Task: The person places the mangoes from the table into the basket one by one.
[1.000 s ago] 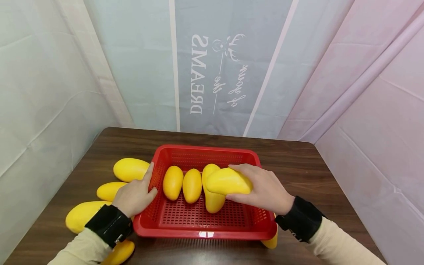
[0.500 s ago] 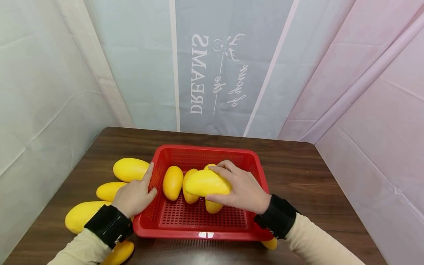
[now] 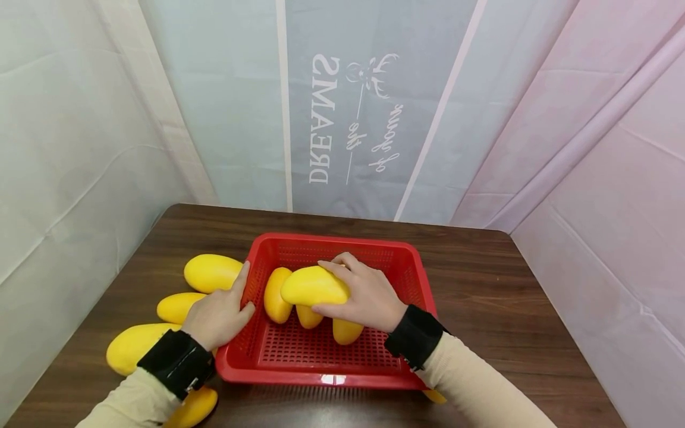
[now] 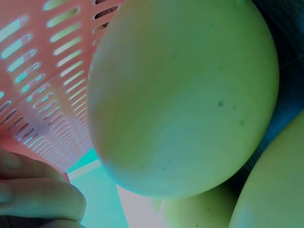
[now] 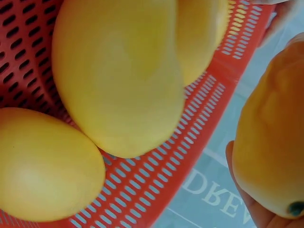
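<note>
My right hand (image 3: 369, 297) holds a yellow mango (image 3: 313, 285) crosswise over the red perforated basket (image 3: 332, 378). In the right wrist view the held mango (image 5: 273, 137) shows a dark stem end. Beneath it, inside the basket, a left mango (image 3: 275, 300), a middle mango (image 3: 309, 319) and a right mango (image 3: 346, 333) lie in a row, partly covered by the held fruit and the hand. My left hand (image 3: 216, 315) grips the basket's left rim, index finger stretched along it and thumb over the edge. Its fingers (image 4: 42, 199) appear beside the basket wall in the left wrist view.
Several more mangoes lie on the dark wooden table (image 3: 481, 279) left of the basket, including a far mango (image 3: 211, 271) and a larger mango (image 3: 134, 348). Another mango (image 3: 434, 396) peeks out at the basket's front right corner. A printed curtain (image 3: 369, 119) hangs behind the table.
My right hand has carried the mango leftward across the basket, from over the right mango to above the middle and left ones. The left hand and basket have stayed in place.
</note>
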The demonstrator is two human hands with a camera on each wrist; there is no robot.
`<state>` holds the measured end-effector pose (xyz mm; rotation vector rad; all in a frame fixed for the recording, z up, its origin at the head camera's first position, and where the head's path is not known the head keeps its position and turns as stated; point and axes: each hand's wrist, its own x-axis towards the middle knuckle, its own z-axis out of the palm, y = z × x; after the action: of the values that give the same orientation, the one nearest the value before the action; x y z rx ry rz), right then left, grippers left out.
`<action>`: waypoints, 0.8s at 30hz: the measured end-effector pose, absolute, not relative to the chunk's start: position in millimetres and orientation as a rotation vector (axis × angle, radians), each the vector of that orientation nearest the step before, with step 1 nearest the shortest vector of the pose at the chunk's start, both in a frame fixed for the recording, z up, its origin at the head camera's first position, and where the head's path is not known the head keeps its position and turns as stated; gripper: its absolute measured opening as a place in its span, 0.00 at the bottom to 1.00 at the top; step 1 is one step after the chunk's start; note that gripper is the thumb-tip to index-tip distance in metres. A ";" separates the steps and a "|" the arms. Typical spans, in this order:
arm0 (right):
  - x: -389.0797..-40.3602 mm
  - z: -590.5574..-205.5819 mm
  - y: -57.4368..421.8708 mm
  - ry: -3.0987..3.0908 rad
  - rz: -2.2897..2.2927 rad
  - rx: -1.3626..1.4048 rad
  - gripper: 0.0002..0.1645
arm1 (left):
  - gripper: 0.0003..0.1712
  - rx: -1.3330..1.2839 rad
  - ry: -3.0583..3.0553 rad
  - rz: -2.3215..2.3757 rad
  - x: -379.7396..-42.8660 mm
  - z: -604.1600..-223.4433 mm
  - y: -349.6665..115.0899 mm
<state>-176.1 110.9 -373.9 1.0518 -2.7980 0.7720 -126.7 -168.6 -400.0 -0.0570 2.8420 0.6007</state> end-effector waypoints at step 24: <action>-178.8 -400.5 93.6 -2.918 0.803 1.098 0.42 | 0.49 -0.056 2.852 0.609 -127.2 -401.9 -169.0</action>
<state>-178.8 93.6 -400.5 1.0980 -2.9179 0.8035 -127.2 -169.0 -401.9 -0.0556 2.8522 0.6087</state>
